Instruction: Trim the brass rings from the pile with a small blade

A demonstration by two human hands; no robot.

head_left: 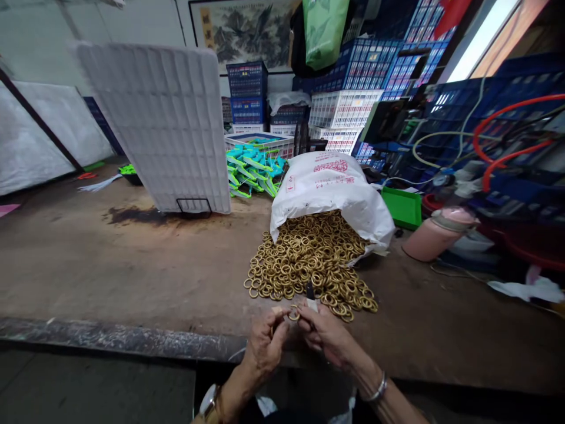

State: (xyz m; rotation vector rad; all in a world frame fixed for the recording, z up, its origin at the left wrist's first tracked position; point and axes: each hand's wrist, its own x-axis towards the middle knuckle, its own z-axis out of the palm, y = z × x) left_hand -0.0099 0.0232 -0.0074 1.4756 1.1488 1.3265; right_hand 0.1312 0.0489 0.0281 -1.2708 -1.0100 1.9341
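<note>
One brass ring (293, 314), pinched between my two hands just above the near edge of the bench (132, 282). Left hand (265, 341): thumb and fingers bent, fingertips on the ring's left side. Right hand (329, 335): fingertips gripping its right side. One black strip (309, 290) with a pale lower part sticks up by the right fingers; too small to tell whether it's a tool in my grasp.

Ring is round, so no long axis; its hole seems to face roughly toward me, though it's small and partly covered.

One pile (304, 265) of similar rings, far too many to count, just beyond my hands, spilling from one white sack (326, 179). Sack lies on its side, mouth pointing at me, long axis running away across the bench.

Left of sack: one heap of green and blue plastic pieces (253, 168), tangled, no count. Further left, one white ribbed panel (154, 123), upright with a slight tilt, at one black wire stand (194, 205). Right of sack: one green tray (401, 207), one pink bottle (436, 234), tilted. One watch (208, 401) on my left wrist, one bracelet (380, 387) on my right.
</note>
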